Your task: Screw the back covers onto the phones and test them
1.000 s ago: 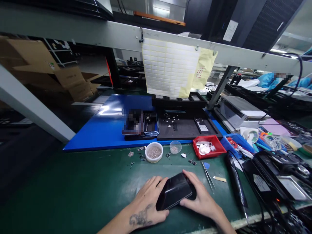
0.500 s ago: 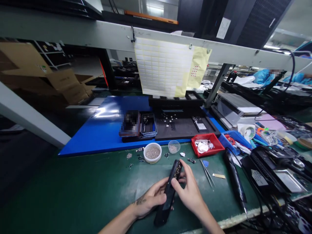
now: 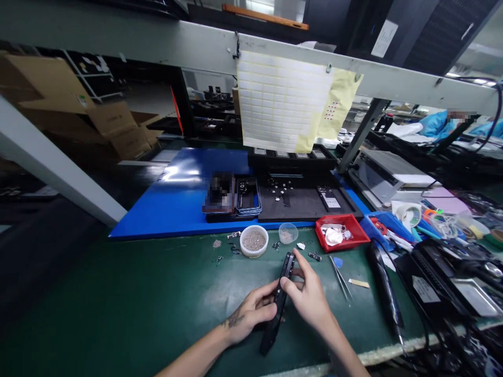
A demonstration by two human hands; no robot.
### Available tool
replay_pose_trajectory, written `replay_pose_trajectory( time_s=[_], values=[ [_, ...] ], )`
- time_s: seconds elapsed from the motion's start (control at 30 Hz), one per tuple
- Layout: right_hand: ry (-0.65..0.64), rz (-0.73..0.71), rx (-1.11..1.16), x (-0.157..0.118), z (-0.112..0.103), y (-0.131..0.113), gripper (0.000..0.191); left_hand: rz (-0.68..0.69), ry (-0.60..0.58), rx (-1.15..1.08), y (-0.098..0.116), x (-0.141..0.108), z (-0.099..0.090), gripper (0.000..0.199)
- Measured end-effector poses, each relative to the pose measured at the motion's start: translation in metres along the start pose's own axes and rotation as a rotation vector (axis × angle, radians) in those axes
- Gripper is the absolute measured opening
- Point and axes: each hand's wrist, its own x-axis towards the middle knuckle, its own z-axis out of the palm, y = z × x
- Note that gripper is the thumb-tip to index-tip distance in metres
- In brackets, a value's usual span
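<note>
A dark, phone-like device (image 3: 278, 309) is tilted on its narrow edge between my hands, low over the green table. My left hand (image 3: 253, 312) grips its lower left side, thumb on the near face. Around its upper part, my right hand (image 3: 306, 293) is closed, with the thumb at the side and the index finger near the top end. Beyond the device stand a white round dish of tiny screws (image 3: 254, 241) and a small clear cup (image 3: 288, 233). Tweezers (image 3: 340, 278) lie to the right of my right hand.
A red bin (image 3: 341, 233) and a blue bin (image 3: 387, 230) stand at the right. Behind them, a black tray (image 3: 306, 201) rests on a blue mat (image 3: 157, 209). A black pen-like tool (image 3: 387, 288) and cables lie at the right edge. Paper sheets hang from the shelf beam.
The device has turned more edge-on, its face now less visible. Both hands still hold it. The whole view has shifted, with the table items appearing slightly further right and higher.
</note>
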Motion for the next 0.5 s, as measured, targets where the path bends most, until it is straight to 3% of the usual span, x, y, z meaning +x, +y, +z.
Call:
replay_pose_trajectory(
  time_s=[0.13, 0.27, 0.37, 0.5],
  values=[
    [-0.054, -0.192, -0.053, -0.021, -0.007, 0.003, 0.077, 0.114, 0.112, -0.07, 0.005, -0.001, 0.003, 0.069],
    [-0.153, -0.45, -0.253, -0.057, -0.012, 0.01, 0.066, 0.092, 0.214, -0.127, 0.009, -0.002, 0.001, 0.066],
    [-0.092, -0.649, -0.245, -0.072, -0.006, 0.017, 0.068, 0.089, 0.245, -0.152, 0.004, -0.002, -0.002, 0.073],
    [-0.048, -0.765, -0.305, -0.07, 0.001, 0.025, 0.067, 0.071, 0.289, -0.167, -0.009, -0.002, -0.003, 0.087]
  ],
)
